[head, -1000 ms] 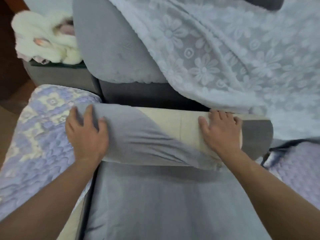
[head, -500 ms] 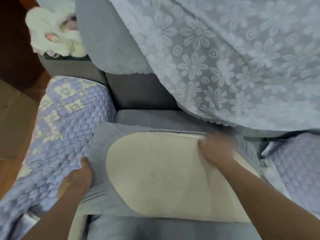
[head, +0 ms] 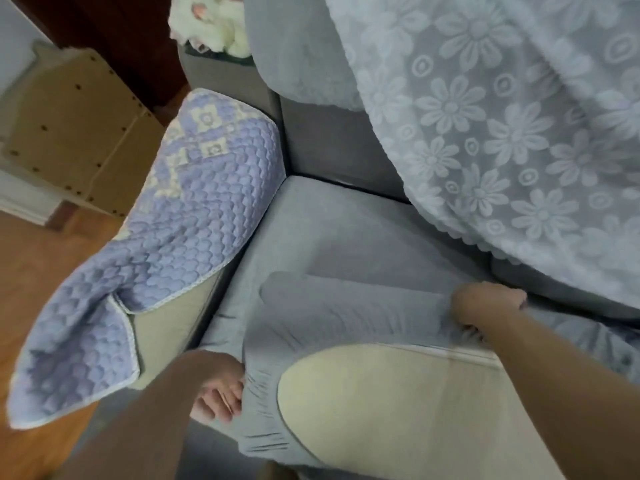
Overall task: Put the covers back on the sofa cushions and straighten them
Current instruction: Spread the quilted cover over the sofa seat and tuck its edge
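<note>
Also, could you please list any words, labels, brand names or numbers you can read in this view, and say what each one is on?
None: no readable text appears anywhere.
The white lace throw and purple quilted armrest cover carry only flower patterns.
The grey cushion cover and cream foam cushion are plain.

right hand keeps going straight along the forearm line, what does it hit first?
Probably the grey sofa back where it meets the seat, under the hanging edge of the white lace throw. The right hand grips the grey cover; depth is unclear.
</note>
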{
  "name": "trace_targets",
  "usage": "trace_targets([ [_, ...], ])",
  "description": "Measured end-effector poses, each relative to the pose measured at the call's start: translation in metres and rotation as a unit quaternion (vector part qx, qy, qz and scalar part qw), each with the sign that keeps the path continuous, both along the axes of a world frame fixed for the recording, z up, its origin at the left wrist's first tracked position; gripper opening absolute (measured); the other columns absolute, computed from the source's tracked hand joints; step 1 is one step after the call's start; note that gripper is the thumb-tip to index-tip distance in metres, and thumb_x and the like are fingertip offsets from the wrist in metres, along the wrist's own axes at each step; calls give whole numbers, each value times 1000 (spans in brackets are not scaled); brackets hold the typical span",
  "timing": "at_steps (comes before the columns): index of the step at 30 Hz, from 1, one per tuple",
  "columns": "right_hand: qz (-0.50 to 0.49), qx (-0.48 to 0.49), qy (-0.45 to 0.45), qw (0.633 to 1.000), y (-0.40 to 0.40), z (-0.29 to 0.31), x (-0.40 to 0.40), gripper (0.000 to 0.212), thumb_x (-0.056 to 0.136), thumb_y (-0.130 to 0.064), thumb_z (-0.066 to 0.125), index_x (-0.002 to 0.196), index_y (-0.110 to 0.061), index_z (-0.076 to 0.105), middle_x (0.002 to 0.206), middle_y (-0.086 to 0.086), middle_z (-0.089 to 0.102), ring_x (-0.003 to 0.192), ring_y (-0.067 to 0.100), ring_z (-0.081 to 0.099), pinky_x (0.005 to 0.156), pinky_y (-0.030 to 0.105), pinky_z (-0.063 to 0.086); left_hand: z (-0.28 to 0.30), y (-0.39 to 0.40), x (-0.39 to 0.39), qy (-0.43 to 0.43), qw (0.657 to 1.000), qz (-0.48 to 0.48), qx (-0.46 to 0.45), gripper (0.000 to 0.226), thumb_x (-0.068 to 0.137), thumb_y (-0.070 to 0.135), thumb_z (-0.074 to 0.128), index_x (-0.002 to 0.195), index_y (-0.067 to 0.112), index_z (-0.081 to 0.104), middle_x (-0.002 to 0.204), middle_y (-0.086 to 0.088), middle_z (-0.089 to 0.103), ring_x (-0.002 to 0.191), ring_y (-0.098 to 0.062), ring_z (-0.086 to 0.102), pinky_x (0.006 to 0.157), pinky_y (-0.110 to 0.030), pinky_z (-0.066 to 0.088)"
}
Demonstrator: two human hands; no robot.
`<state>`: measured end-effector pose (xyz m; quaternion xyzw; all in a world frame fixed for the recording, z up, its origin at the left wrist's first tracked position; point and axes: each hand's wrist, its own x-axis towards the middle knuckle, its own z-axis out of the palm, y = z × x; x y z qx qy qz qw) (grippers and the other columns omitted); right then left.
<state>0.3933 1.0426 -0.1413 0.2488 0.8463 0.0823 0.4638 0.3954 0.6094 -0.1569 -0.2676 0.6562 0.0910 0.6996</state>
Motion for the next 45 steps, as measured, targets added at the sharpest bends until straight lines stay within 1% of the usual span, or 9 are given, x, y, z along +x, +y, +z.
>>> trace_targets([
  [4, 13, -163, 57, 985, -63, -24, -45, 46, 96, -44, 45, 132, -19, 58, 140, 5, 56, 127, 29, 51, 110, 43, 35, -8, 21, -8, -91, 989, -92, 75, 37, 101, 34, 43, 123, 12, 62, 117, 2, 67, 114, -15, 60, 108, -34, 44],
  [7, 16, -387, 126, 913, -144, -22, -73, 57, 100, -59, 35, 138, -22, 55, 148, 3, 50, 136, 24, 45, 108, 33, 33, -32, 36, -1, 168, 977, 75, 105, 24, 102, 23, 41, 89, 12, 58, 89, 0, 63, 84, -16, 61, 98, -40, 51],
  [11, 113, -386, 85, 911, -205, -42, -80, 85, 75, -94, 24, 136, -39, 47, 145, -4, 52, 131, 22, 51, 105, 37, 40, -55, 46, -6, 424, 747, 474, 195, 34, 103, 47, 43, 125, 29, 62, 122, 15, 66, 111, -6, 61, 97, -31, 47],
  [16, 84, -296, -20, 951, -158, -34, -70, 101, 72, -96, 19, 147, -33, 43, 152, -4, 45, 138, 22, 44, 112, 37, 33, -83, 75, 5, 306, 778, 357, 417, 54, 91, 47, 60, 144, 43, 48, 144, 20, 52, 134, -2, 47, 118, -36, 33],
  [21, 64, -102, -61, 991, -144, -57, -71, 66, 103, -56, 26, 148, -11, 42, 155, 13, 39, 140, 29, 41, 115, 37, 30, -87, 133, 22, 196, 812, 266, 482, 63, 88, 41, 61, 148, 38, 43, 144, 13, 53, 133, -9, 49, 116, -35, 35],
  [30, -54, -285, 158, 944, -383, -182, -130, 36, 93, -34, 55, 109, -5, 68, 119, 17, 68, 113, 32, 63, 91, 31, 49, -190, -127, 53, 450, 862, 199, -124, 31, 98, 38, 54, 115, 13, 59, 111, -12, 62, 97, -34, 61, 84, -43, 51],
  [36, -97, -206, 214, 950, -432, -234, -164, 34, 96, -23, 61, 128, -10, 61, 137, 8, 59, 127, 24, 56, 99, 30, 46, -227, -163, 68, 443, 883, 105, -112, 76, 87, 67, 53, 138, 10, 45, 136, -17, 52, 125, -38, 48, 99, -49, 45],
  [41, -88, -203, 188, 957, -434, -242, -171, 39, 93, -16, 60, 132, -8, 59, 140, 8, 57, 128, 24, 55, 99, 32, 46, -229, -166, 90, 501, 862, -9, -71, 50, 95, 50, 51, 132, 16, 52, 130, -6, 56, 121, -30, 50, 92, -47, 49],
  [45, -337, -295, 172, 877, -415, -240, -175, 19, 95, -9, 51, 108, -8, 65, 89, 8, 67, 76, 25, 64, 70, 40, 55, -217, -161, 79, 489, 869, 29, -64, 32, 103, 35, 44, 131, 24, 55, 123, -1, 64, 116, -27, 58, 89, -40, 47],
])
